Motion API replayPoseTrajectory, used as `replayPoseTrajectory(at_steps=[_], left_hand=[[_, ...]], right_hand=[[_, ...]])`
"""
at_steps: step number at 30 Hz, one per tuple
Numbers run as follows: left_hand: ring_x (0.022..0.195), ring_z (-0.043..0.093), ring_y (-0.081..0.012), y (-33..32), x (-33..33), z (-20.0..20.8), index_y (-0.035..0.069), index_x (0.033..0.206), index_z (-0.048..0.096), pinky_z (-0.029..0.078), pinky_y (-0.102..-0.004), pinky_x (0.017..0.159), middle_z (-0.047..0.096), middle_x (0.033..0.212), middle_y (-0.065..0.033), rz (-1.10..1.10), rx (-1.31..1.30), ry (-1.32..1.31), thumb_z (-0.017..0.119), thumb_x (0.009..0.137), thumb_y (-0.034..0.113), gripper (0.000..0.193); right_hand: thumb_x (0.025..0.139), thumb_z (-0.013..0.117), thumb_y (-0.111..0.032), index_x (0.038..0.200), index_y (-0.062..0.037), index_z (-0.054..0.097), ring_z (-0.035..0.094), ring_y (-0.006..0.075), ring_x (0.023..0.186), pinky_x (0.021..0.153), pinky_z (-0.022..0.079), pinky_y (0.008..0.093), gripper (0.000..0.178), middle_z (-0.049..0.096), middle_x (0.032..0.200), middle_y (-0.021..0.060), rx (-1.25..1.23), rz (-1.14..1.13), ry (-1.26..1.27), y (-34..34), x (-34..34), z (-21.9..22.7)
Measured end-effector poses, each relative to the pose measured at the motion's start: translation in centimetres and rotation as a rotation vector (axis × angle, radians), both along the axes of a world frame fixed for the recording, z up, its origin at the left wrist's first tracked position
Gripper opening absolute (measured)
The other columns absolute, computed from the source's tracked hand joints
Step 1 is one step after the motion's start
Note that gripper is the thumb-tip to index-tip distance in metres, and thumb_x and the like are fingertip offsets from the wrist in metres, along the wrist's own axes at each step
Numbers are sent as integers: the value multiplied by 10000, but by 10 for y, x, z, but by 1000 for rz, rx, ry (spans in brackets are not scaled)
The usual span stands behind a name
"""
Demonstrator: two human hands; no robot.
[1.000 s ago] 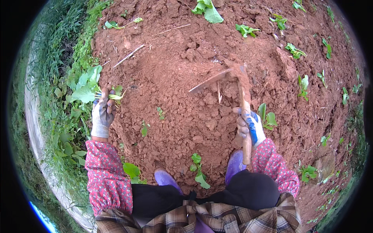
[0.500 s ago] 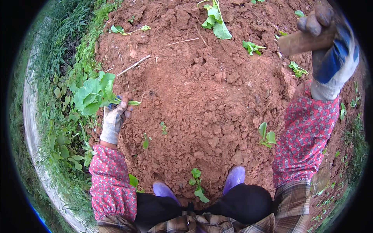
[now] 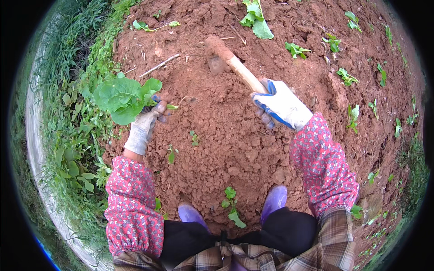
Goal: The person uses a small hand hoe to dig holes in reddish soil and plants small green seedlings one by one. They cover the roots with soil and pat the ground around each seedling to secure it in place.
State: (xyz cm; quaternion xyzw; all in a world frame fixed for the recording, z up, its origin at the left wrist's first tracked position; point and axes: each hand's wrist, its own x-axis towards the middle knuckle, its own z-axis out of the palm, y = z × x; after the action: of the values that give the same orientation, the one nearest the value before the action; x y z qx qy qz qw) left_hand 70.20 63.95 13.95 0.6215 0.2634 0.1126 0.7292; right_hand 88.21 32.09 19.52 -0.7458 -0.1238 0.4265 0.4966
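In a white and blue work glove, my left hand (image 3: 147,121) is closed around the stems of a bunch of leafy green seedlings (image 3: 121,97), held above the soil at the left. My right hand (image 3: 282,104), gloved the same way, grips the wooden handle of a short hoe (image 3: 246,74). The hoe's soil-covered head (image 3: 218,55) meets the red ground at the upper middle; its blade is partly hidden in the dirt. A larger leafy seedling (image 3: 257,20) lies on the soil beyond the hoe head.
Small seedlings stand or lie in the red soil (image 3: 217,149), one (image 3: 233,207) between my purple boots (image 3: 275,201) and several (image 3: 347,77) to the right. A dry stick (image 3: 159,65) lies at upper left. Weeds (image 3: 74,149) and a pale path (image 3: 36,131) border the left.
My right hand has swung the hoe from the raised upper right down and leftward, its head now at the soil. The left hand with the seedlings has shifted slightly right.
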Motion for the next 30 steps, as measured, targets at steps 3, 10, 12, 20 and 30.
replayPoseTrajectory(at_steps=[3, 10, 12, 20, 30], left_hand=[[679, 631, -122, -6, 19, -3, 34, 1103, 601, 494, -215, 517, 668, 972, -87, 0, 14, -87, 717, 834, 150, 315], [644, 645, -154, -8, 116, -25, 45, 1047, 593, 503, -249, 465, 678, 922, -72, 17, 77, -10, 702, 843, 112, 241], [639, 646, -158, -17, 141, -35, 43, 1052, 583, 508, -254, 469, 675, 914, -69, -68, 168, 51, 700, 836, 85, 250], [573, 627, -148, -46, 199, -53, 12, 980, 637, 514, -294, 461, 659, 781, -62, -328, 579, 321, 699, 779, 14, 211], [771, 663, -344, -59, 196, -86, 19, 835, 686, 523, -406, 664, 654, 763, -206, -375, 917, 315, 748, 748, 245, 249]], right_hand=[[877, 623, -209, 913, -68, 444, 515, 117, 435, 370, 448, 281, 231, 544, 668, 42, -138, 184, -71, 26, 17, 14], [844, 658, -154, 912, -32, 471, 546, 156, 433, 363, 439, 321, 233, 559, 620, 55, -120, -246, -134, -1, -9, -78], [852, 646, -136, 915, -31, 471, 533, 144, 427, 363, 439, 312, 213, 553, 617, 55, -52, -359, 14, -20, -16, -96], [856, 645, -129, 880, -42, 484, 494, 135, 393, 347, 412, 295, 184, 526, 585, 38, 11, -396, 58, -17, -19, -95], [846, 654, -102, 880, -24, 496, 497, 121, 402, 345, 414, 285, 180, 544, 612, 40, 92, -492, 82, -11, -24, -101]])
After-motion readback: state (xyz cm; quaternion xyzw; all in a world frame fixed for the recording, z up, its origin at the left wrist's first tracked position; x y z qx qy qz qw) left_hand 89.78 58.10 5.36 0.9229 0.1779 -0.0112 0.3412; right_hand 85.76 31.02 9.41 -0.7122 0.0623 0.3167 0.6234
